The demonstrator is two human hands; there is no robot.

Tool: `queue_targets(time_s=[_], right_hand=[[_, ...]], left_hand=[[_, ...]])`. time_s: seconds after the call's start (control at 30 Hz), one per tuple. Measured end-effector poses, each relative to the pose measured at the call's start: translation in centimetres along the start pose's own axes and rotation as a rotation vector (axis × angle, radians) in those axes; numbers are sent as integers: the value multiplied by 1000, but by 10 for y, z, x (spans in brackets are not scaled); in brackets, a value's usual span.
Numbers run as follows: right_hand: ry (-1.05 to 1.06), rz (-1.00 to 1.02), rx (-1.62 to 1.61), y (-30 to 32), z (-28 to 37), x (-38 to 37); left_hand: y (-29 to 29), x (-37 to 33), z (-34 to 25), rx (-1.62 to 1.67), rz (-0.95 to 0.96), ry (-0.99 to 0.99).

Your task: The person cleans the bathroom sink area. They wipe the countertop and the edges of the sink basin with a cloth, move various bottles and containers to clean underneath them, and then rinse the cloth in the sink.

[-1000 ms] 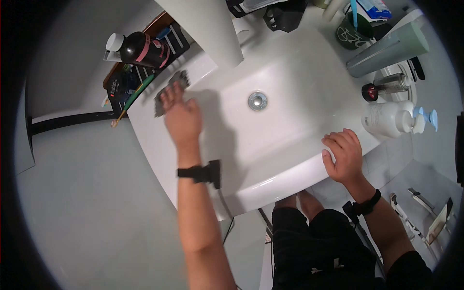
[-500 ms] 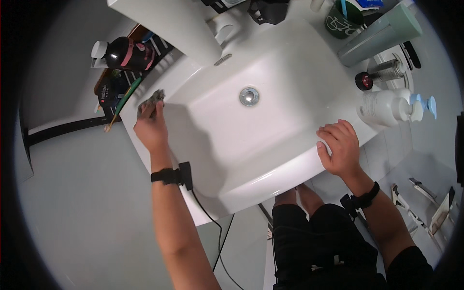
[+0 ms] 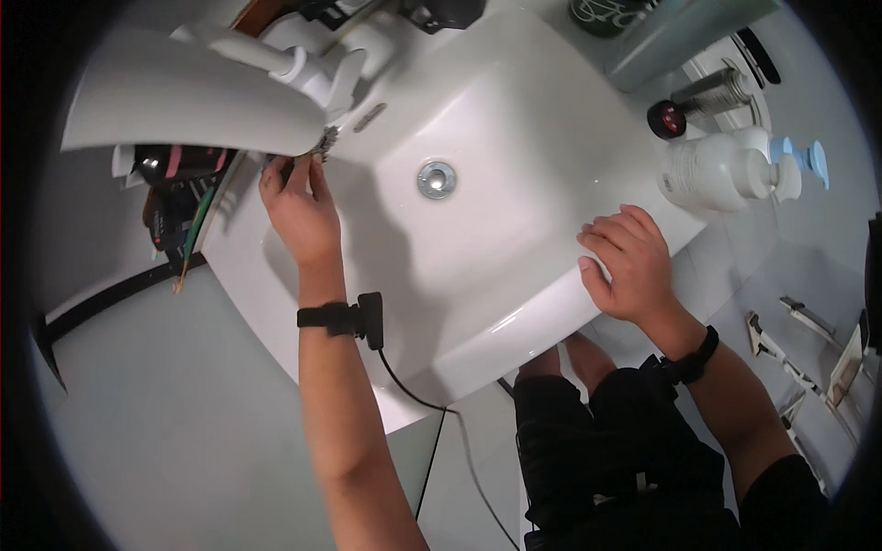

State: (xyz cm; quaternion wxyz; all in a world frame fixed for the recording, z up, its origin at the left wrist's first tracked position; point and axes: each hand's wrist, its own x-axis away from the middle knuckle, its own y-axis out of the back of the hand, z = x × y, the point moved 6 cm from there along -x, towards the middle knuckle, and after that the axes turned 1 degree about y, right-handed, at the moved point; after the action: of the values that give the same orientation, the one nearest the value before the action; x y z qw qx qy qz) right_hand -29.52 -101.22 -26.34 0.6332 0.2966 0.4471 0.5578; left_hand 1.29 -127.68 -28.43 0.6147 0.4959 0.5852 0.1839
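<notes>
My left hand (image 3: 306, 216) is at the far left corner of a white sink (image 3: 496, 220). Its fingers pinch a dark grey, crumpled scrubber (image 3: 326, 140) against the rim near the faucet base. A large white, smooth object (image 3: 193, 96) hangs over this corner and partly hides the fingertips and the scrubber. On the front right rim rests my right hand (image 3: 632, 264), fingers lying over the edge, with nothing in it. A round metal drain (image 3: 436, 180) sits in the basin between the hands.
White pump bottles (image 3: 712, 174) stand along the right rim, with a metallic can (image 3: 712, 96) and a grey-green tumbler (image 3: 680, 41) behind. Left of the sink are a dark bottle (image 3: 179, 163) and a green toothbrush (image 3: 199, 220). A black cable (image 3: 404, 390) trails from my left wrist.
My left hand has moved the scrubber along the left rim toward the faucet corner. My right hand stays on the front rim. The whole view has shifted.
</notes>
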Motion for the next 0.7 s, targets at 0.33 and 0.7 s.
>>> queue_targets(time_s=[0.33,0.7], right_hand=[[10,-5,0,0,2,0],[-18,-4,-3,0,-1,-1]], left_hand=[[-28,-8,-58,-4,75,-22],[-28,-1,-71,24,59,-34]])
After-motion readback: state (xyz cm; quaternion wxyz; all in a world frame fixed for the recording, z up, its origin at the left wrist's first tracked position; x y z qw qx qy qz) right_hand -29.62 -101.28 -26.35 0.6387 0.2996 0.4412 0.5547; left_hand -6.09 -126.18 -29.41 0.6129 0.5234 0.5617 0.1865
